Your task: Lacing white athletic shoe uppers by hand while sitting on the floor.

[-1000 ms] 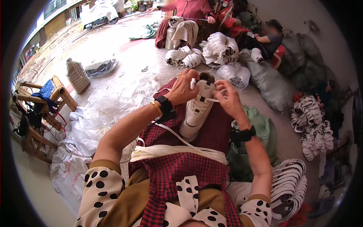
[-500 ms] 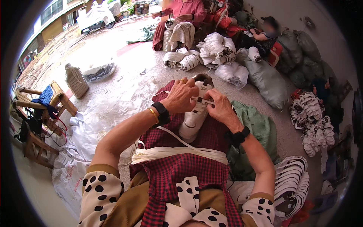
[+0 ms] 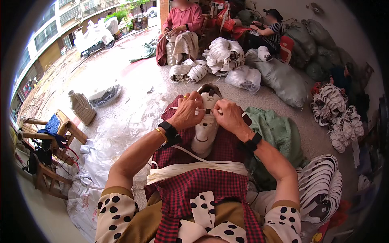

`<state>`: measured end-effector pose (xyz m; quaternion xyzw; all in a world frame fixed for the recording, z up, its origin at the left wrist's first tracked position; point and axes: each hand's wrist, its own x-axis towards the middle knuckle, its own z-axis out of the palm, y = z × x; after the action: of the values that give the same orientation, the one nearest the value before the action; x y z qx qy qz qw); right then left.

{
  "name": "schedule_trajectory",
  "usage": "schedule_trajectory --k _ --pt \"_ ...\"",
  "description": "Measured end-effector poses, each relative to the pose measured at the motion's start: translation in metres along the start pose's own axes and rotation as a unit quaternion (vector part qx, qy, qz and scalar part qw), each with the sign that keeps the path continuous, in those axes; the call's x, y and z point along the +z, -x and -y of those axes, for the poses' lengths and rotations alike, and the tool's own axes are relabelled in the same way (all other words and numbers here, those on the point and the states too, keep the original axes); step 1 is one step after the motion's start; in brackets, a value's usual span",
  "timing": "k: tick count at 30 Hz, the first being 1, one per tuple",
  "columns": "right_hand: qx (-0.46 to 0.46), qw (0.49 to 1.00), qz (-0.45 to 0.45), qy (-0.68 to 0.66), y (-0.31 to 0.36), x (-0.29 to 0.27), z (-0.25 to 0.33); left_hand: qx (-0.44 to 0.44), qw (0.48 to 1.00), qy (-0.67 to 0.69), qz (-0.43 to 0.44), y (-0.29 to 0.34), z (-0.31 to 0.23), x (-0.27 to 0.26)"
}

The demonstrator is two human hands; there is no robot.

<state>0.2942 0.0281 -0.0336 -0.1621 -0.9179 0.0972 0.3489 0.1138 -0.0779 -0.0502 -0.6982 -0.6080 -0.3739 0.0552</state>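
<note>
A white shoe (image 3: 202, 137) with a dark collar lies on my lap, its toe toward me. My left hand (image 3: 187, 111) is closed at its left side, pinching a white shoelace (image 3: 204, 109) that runs across a dark loop on the tongue. From the right side, my right hand (image 3: 227, 116) is closed too, its fingers pinched at the lace's other end; the fingertips partly hide it. A bundle of flat white laces (image 3: 198, 171) lies across my checked apron (image 3: 202, 184). One strand leads from the bundle toward the shoe.
Thin clear plastic (image 3: 109, 137) spreads over the floor at left, beside a bamboo stool (image 3: 69, 125). Green cloth (image 3: 275, 133) lies at right, near stacked white shoes (image 3: 322, 184). Ahead are shoe bundles (image 3: 223, 54), a grey sack (image 3: 279, 83) and two seated people.
My hands have drawn apart a little, stretching the lace across the tongue. The view has tilted up slightly. A person in red has brought their hands together over their lap.
</note>
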Motion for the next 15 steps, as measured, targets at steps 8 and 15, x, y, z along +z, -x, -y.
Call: schedule_trajectory --k 8,15 --pt "0.107 0.98 0.157 -0.066 -0.032 -0.007 -0.02 -0.017 0.996 -0.089 -0.001 0.001 -0.005 0.009" --pt "0.15 0.967 0.18 -0.098 -0.009 -0.027 -0.047 0.0 0.988 0.151 -0.016 0.002 0.007 -0.01"
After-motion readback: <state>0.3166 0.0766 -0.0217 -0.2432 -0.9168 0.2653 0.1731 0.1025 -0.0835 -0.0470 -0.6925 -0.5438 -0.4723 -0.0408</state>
